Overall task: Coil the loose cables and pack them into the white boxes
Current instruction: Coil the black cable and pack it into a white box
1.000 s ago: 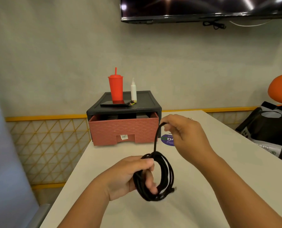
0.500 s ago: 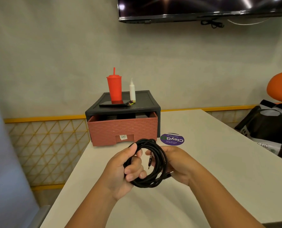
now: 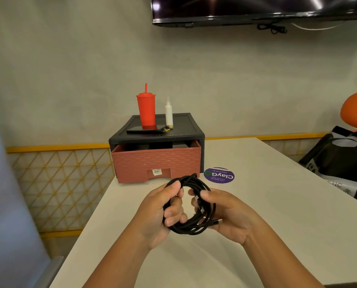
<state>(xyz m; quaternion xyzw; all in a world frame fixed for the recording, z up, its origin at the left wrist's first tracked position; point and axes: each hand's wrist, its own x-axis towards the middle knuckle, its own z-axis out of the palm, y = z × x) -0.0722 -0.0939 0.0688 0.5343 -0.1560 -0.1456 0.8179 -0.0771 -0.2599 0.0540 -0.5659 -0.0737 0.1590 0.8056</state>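
At frame centre, the coiled black cable (image 3: 191,206) sits gripped between the left hand (image 3: 163,213) and right hand (image 3: 228,215), above the white table (image 3: 277,204).

blk cable (image 3: 191,224), red cup (image 3: 146,110)

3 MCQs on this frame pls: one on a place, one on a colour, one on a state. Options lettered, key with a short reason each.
1. Where does the red tumbler stand?
A. on the black drawer unit
B. on the white table
C. in the pink drawer

2. What colour is the round sticker on the table?
A. yellow
B. purple
C. red

3. What state is the black cable in?
A. stretched straight across the table
B. coiled, held by the left hand and right hand
C. packed in a box

Key: 1 A, it sits on the unit's top beside a white bottle. 2 B, purple disc with white lettering. 3 B, loops gripped from both sides.
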